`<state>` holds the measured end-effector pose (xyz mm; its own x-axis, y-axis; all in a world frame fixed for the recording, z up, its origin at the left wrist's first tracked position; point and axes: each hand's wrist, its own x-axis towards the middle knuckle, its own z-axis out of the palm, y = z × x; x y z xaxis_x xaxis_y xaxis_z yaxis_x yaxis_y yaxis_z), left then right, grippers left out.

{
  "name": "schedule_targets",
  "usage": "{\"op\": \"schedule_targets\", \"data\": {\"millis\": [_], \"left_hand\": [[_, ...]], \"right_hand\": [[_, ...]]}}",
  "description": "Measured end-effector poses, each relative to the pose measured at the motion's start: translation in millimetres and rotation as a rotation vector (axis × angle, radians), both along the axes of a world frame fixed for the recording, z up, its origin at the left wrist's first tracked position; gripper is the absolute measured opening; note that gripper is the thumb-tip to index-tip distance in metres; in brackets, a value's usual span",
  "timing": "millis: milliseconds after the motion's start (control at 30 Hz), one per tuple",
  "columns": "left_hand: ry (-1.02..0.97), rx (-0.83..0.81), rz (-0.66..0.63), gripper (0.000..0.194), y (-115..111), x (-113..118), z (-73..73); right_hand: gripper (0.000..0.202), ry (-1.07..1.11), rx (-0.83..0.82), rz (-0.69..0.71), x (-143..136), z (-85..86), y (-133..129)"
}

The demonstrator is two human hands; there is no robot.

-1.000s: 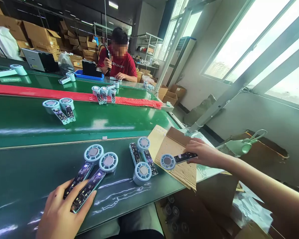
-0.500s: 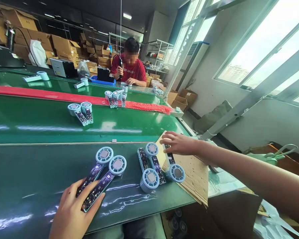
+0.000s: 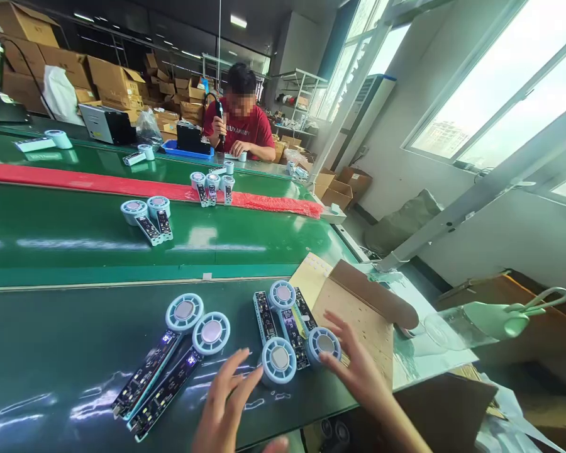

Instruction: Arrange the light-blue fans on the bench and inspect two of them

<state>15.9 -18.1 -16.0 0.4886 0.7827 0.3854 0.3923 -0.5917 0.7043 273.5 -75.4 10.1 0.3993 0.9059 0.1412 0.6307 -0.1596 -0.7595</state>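
Two light blue units with round heads and circuit-board handles, a left one (image 3: 146, 374) and a right one (image 3: 165, 396), lie side by side, untouched. Three more units sit to their right: one with its round head in front (image 3: 279, 360), one with its head at the back (image 3: 282, 294), and one at the right (image 3: 323, 344). My left hand (image 3: 229, 399) is open and empty beside the front round head, fingers apart. At the right unit's round head is my right hand (image 3: 358, 362), open, thumb near the rim; whether it touches is unclear.
Cardboard sheets (image 3: 353, 314) lie right of the units. Beyond is a green belt (image 3: 75, 251) with more units and a red strip (image 3: 75, 179). Across it, a person in a red shirt (image 3: 249, 129) holds a screwdriver-like tool. A green-lidded bottle (image 3: 490, 321) lies at right.
My left hand has let go of the two left units and moved right. My right hand has come down toward the right unit's round head, whose handle now lies closer to the others.
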Motion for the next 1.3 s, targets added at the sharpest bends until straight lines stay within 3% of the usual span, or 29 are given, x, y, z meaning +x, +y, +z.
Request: {"op": "schedule_targets", "data": {"millis": [100, 200, 300, 600, 700, 800, 900, 1033, 1167, 1300], "left_hand": [[0.099, -0.167, -0.037, 0.078, 8, 44, -3.8], [0.136, -0.184, -0.028, 0.065, 20, 63, -4.1], [0.127, -0.178, -0.014, 0.054, 25, 64, -3.6], [0.14, -0.248, -0.002, 0.051, 26, 62, 6.0], [0.145, -0.19, -0.005, 0.056, 27, 56, 7.4], [0.11, -0.239, -0.015, 0.06, 25, 49, 8.8], [0.01, -0.286, -0.018, 0.058, 21, 44, 10.1], [-0.096, -0.269, -0.019, 0.047, 17, 40, 9.7], [-0.149, -0.183, -0.007, 0.034, 14, 31, 8.0], [-0.224, -0.066, -0.071, 0.034, 13, 20, 3.2]], "right_hand": [[0.059, 0.138, -0.013, -0.103, -25, -18.6, -4], [0.052, 0.176, 0.002, -0.12, -36, -19.5, 0], [0.049, 0.19, 0.041, -0.13, -38, -14.2, 3], [0.047, 0.198, 0.058, -0.152, -43, -17.1, 3], [0.044, 0.017, 0.124, -0.206, -43, -15.0, -2], [0.035, -0.258, 0.174, -0.204, -47, 0.8, -1], [0.029, -0.451, -0.033, -0.107, -56, 26.8, 13], [0.046, -0.618, -0.368, -0.105, -70, 52.9, 44], [0.063, -0.611, -0.509, -0.168, -83, 56.5, 65], [0.069, -0.563, -0.59, -0.221, -91, 52.2, 76]]}}
